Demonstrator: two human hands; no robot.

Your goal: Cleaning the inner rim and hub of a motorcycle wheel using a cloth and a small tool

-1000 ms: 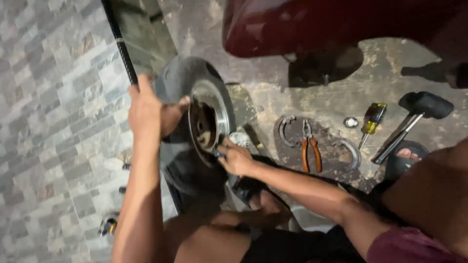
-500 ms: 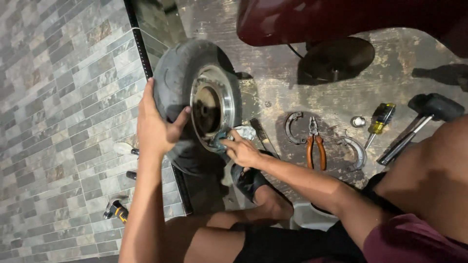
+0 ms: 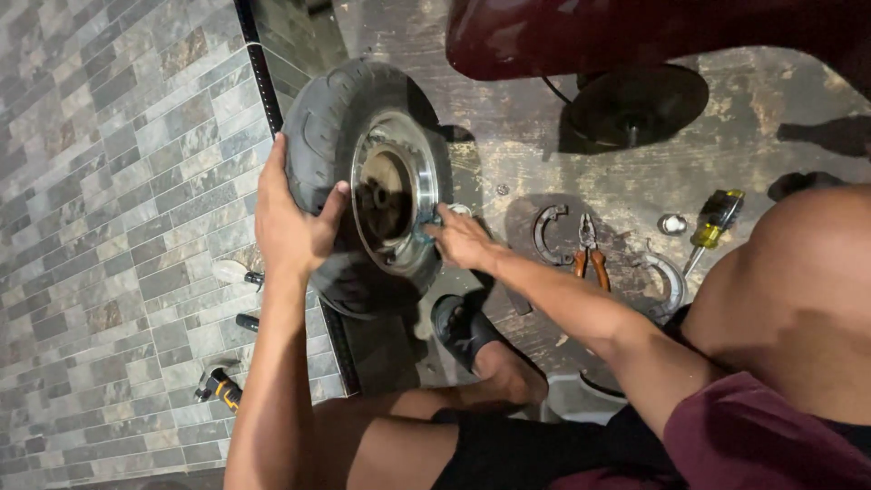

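This is looking like an informal repair spot at ground level: orange-handled pliers point(image 3: 588, 249), a yellow-and-black screwdriver point(image 3: 712, 222) and curved grey metal brake shoes point(image 3: 546, 233) are lying on a stained concrete floor point(image 3: 508, 136) beside grey tiles point(image 3: 109, 181).

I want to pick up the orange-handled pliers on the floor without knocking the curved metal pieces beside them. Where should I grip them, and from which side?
Grip the orange-handled pliers by the two handles, coming from the end nearer the person. The metal jaws point away, and curved metal brake shoes flank them on either side, so the handle end looks the freest.
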